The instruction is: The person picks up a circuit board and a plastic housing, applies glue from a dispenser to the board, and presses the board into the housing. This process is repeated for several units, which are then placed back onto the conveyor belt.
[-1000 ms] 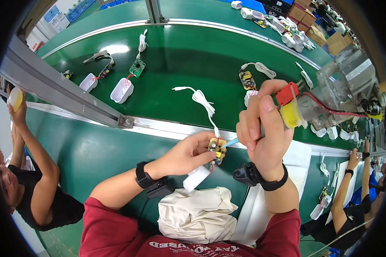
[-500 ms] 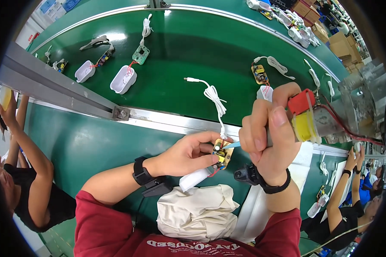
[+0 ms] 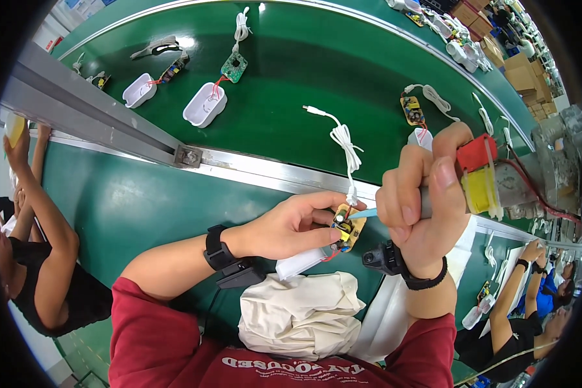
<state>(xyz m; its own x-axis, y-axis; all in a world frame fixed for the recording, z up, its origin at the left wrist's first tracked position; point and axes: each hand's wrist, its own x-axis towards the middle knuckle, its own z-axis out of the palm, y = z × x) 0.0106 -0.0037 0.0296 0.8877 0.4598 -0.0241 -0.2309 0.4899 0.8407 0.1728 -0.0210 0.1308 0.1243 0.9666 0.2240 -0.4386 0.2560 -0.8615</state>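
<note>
Circuit board (image 3: 351, 227), tan, with yellow and dark components: one, held above green bench (image 3: 129, 194). Left hand (image 3: 288, 224): at the board's left edge, thumb and fingers pinching it. Right hand (image 3: 427, 210): right of the board, closed around cylindrical tool (image 3: 478, 192) with yellow band; blue nozzle (image 3: 366, 214) at the board, contact uncertain. White casing (image 3: 300, 264): left of the board, nearer the wearer, joined by red wires (image 3: 331, 257). White cable (image 3: 346, 143): bundled, beyond the board. Cream cloth (image 3: 301, 317): nearer the wearer than the board.
</note>
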